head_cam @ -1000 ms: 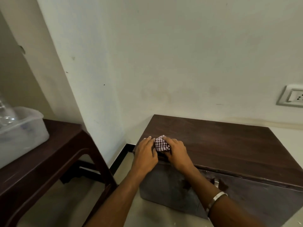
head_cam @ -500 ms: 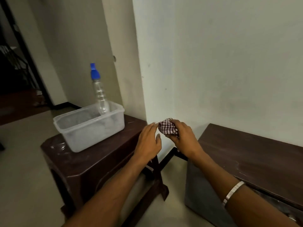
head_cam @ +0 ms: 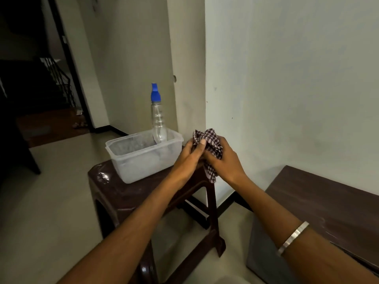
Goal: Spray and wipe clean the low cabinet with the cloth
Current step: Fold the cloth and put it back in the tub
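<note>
Both hands are meeting in the air above the near corner of a dark stool [head_cam: 127,193], bunching up a checked cloth [head_cam: 209,140] between them. The right hand [head_cam: 223,160] is curling its fingers around the far side of the cloth, with a loose tail of fabric hanging down below the palm. The left hand [head_cam: 188,156] is closing in from the other side, its thumb pressing flat on top of the fabric and its fingers tucking underneath (how tightly those lower fingers are curling cannot be told, since the hand itself is hiding them). A metal bangle [head_cam: 293,237] is sitting on the right forearm.

The cloth is being held clear of every surface, just beside the right wall of a frosted plastic tub [head_cam: 133,160] that is resting on the stool. A clear spray bottle [head_cam: 158,124] with a blue nozzle is standing upright inside the tub, at its far right corner. The low cabinet [head_cam: 328,206] is sitting to the right against the pale wall [head_cam: 287,78], its dark wooden top showing faint scuffs, well apart from the cloth.
</note>
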Available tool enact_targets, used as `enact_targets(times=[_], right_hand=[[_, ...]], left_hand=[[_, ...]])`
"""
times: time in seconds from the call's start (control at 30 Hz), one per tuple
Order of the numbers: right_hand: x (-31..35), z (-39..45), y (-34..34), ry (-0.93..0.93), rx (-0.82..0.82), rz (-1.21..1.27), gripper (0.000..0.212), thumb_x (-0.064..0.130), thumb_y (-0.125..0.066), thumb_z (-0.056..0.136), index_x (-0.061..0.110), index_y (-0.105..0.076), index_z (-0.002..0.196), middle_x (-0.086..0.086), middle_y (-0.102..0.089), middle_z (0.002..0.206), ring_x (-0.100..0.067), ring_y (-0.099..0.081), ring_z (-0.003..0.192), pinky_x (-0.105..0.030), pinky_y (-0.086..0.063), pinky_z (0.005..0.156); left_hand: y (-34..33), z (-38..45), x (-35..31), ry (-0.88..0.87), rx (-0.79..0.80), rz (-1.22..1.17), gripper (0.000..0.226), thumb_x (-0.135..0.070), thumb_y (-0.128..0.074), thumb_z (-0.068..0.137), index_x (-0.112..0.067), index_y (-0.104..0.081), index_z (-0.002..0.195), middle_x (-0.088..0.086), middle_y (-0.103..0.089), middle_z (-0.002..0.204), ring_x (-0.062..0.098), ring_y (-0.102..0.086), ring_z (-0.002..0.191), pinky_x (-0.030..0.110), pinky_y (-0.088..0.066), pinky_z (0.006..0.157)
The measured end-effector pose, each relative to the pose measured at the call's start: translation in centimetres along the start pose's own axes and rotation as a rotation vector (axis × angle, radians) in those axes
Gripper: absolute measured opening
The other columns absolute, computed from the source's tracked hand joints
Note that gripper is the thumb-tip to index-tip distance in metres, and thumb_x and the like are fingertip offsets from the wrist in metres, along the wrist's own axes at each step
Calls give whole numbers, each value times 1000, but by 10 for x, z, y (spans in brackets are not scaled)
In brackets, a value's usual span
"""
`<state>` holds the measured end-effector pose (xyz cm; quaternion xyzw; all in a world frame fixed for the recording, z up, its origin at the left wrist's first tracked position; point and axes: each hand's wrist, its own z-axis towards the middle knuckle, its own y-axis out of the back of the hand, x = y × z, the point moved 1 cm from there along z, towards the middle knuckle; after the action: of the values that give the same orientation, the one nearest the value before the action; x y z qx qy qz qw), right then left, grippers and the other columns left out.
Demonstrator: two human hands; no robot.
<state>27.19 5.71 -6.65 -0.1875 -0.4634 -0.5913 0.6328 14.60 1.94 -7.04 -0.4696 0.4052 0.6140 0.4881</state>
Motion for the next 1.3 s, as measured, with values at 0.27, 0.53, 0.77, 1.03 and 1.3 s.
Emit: enact_targets(times=[0.27, 0.53, 0.77, 1.03, 1.3], right_hand=[[71, 34, -56, 223, 79, -2, 56, 30, -67, 87, 20, -42, 136, 3, -57, 128, -4, -52, 108, -4, -39, 87], [92, 64, -122, 380, 249, -122, 59, 20, -72, 83, 17, -46, 136, -3, -57, 131, -11, -52, 118, -19, -40, 97], [86, 98, -174, 518, 305, -479, 65, 29, -72, 81, 26, -42, 139, -5, -60, 131, -28, -56, 115, -47, -46, 99], [79, 115, -195, 474, 342, -691, 59, 26, -68, 86, 32, -42, 139, -1, -55, 135, -29, -49, 119, -46, -42, 100], [66, 123, -219, 235, 442, -633, 52, 22, -74, 77, 32, -55, 125, -3, -65, 116, -26, -59, 109, -45, -49, 95]], left_hand=[[88, -29, -69, -391, -538, 610, 39, -40, -33, 102, -13, -60, 106, 1, -65, 97, 14, -60, 90, 19, -44, 73], [181, -30, -49, -266, -714, 905, 26, -14, -44, 93, -8, -62, 111, 9, -62, 114, 25, -56, 111, 46, -44, 99], [202, -26, -27, -145, -692, 979, 25, -9, -47, 89, -3, -57, 112, 15, -58, 112, 29, -53, 107, 40, -44, 94], [210, -24, -20, -108, -664, 974, 24, -7, -52, 88, -1, -56, 111, 14, -56, 108, 23, -52, 103, 26, -38, 84], [209, -23, -19, -93, -641, 929, 39, -6, -49, 88, -5, -54, 127, 10, -59, 117, 21, -56, 106, 24, -44, 87]])
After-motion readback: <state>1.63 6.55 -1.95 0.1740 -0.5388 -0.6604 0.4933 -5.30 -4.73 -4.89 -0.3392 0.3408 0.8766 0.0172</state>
